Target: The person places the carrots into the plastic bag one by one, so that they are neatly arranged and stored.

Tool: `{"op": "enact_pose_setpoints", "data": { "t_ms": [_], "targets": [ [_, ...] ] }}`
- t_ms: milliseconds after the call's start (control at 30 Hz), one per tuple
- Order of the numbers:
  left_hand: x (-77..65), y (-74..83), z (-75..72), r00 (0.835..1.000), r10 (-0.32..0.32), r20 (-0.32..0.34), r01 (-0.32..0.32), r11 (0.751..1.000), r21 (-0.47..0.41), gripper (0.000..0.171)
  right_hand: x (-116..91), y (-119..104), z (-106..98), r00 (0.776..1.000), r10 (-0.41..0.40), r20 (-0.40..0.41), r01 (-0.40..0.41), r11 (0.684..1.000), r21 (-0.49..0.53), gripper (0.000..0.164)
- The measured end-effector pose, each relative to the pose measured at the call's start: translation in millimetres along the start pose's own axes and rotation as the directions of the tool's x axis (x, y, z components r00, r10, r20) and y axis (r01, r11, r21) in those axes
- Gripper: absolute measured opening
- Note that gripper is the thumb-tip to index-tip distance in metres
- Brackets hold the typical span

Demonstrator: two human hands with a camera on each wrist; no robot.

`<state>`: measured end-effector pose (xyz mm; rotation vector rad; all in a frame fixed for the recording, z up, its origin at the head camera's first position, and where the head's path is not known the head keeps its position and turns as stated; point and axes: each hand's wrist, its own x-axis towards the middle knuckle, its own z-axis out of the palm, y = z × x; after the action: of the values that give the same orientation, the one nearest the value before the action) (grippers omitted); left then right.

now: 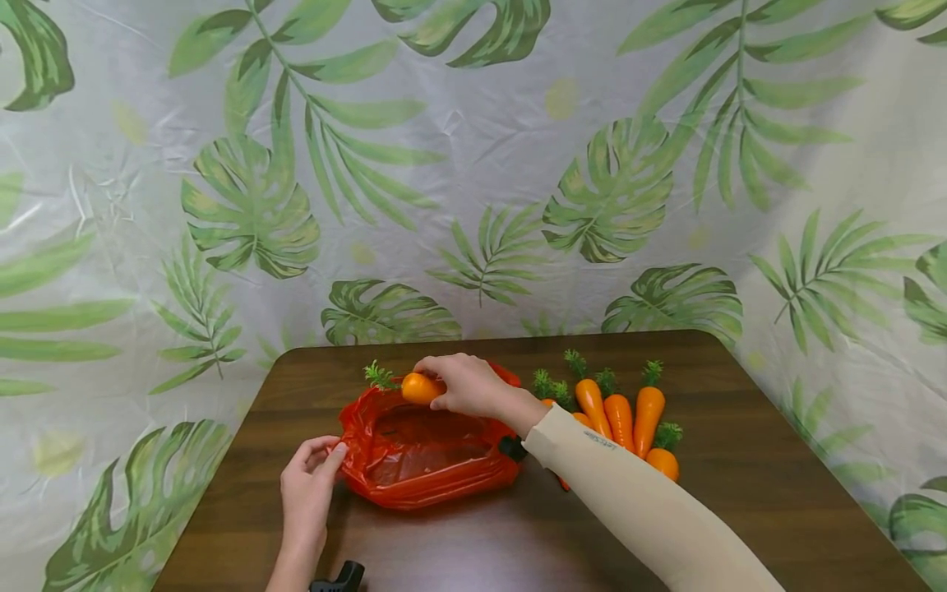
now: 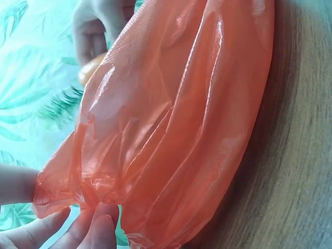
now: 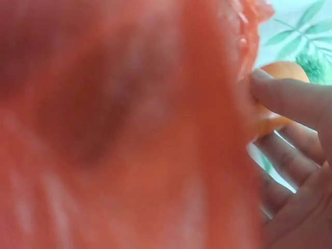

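Note:
A red plastic bag (image 1: 429, 493) lies on the table with its mouth spread wide toward the head camera. My left hand (image 1: 309, 485) pinches the bag's left rim between thumb and fingers, and the left wrist view shows the film (image 2: 171, 129) gathered at the fingertips. Over the bag's far edge, my right hand (image 1: 473, 386) grips an orange carrot (image 1: 418, 389) with a green leafy top (image 1: 381, 376) pointing left. In the right wrist view the thumb lies across the carrot (image 3: 282, 71), and the blurred bag (image 3: 129, 129) covers much of the picture.
Several more carrots (image 1: 620, 419) with green tops lie together on the right of the brown wooden table (image 1: 740, 493), partly behind the right sleeve (image 1: 629, 501). A leaf-patterned sheet (image 1: 503, 164) hangs behind the table. A black device (image 1: 344, 578) shows at the left wrist.

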<state>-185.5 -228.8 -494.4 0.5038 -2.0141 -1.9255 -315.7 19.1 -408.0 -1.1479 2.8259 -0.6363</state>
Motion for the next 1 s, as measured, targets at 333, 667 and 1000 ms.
{"op": "enact_pose_setpoints", "data": {
  "t_ms": [333,667,1000],
  "targets": [
    [0.7,0.9,1.6,1.0,-0.004,0.002,0.004,1.0,0.017,0.027,4.5,3.7,22.6,0.991,-0.003,0.132,0.027,0.984,-0.177,0.053],
    [0.0,2.2,2.1,1.0,0.003,0.014,-0.003,1.0,0.015,0.027,9.7,11.4,46.7,0.985,-0.024,0.169,0.069,0.962,-0.266,0.047],
    [-2.5,3.4,-0.7,1.0,-0.013,0.026,0.013,1.0,0.018,0.033,10.4,10.4,60.1,0.986,-0.015,0.165,0.059,0.963,-0.263,0.045]
  ]
}}
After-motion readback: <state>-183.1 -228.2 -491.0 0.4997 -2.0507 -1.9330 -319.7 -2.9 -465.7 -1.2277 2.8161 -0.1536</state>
